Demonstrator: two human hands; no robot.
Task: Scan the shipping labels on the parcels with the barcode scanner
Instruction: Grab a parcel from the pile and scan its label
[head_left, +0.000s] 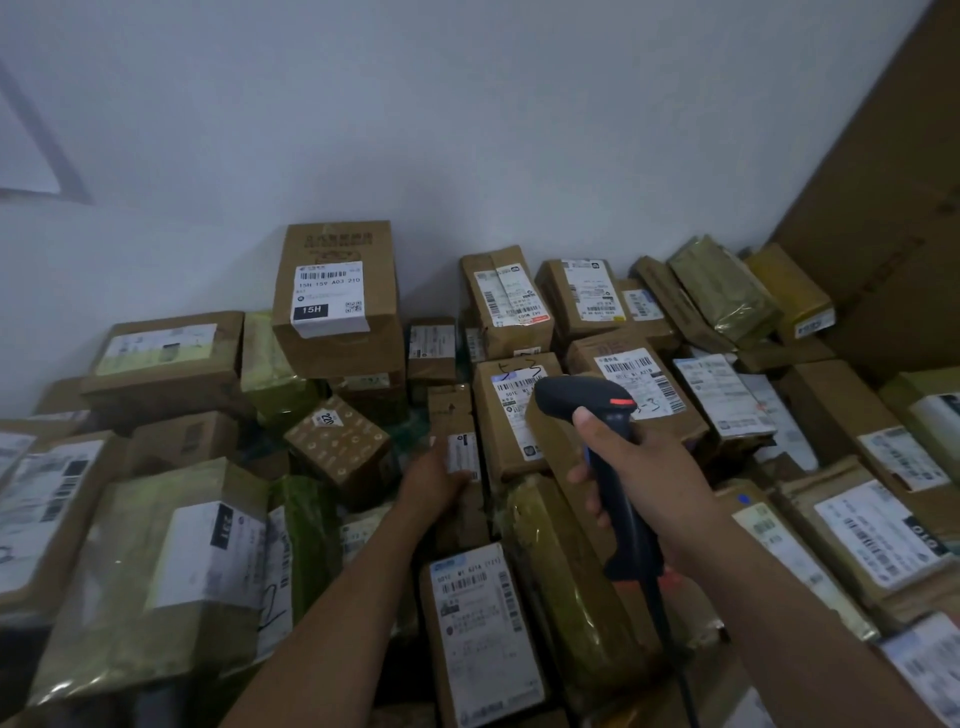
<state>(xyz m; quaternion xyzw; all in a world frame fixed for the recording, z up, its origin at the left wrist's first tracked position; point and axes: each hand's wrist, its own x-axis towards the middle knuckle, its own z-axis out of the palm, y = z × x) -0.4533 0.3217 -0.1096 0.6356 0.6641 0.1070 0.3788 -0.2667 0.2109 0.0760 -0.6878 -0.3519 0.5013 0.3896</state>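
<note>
Against a white wall (467, 130), a pile of parcels (171, 358) fills the lower frame: mostly brown cardboard boxes, some in yellowish plastic wrap, nearly all with white shipping labels. A tall box (337, 332) stands highest at the back, its label (330, 299) reading "15H". A big cardboard sheet (893, 208) leans at far right.

The right hand (641, 467) grips the black barcode scanner (582, 397) by its handle, fingers wrapped round it, thumb up near the neck. The scanner head is right of centre above the pile, with a red-orange mark on top. It hangs over a box with handwritten marks (506, 441) and hides part of that box's label (517, 387). Its cable (670, 639) runs down from the handle base towards the bottom edge.

The left hand (434, 480) is on the left side of a narrow brown parcel (451, 410), beside its small white label (463, 453). Back of the hand faces the camera; cannot tell whether the fingers curl round the parcel or just press it.

A small patterned box (337, 441) sits tilted just left of that hand. A labelled flat parcel (483, 623) lies between the two forearms, with a plastic-wrapped parcel (571, 571) just to its right, under the scanner handle.
</note>
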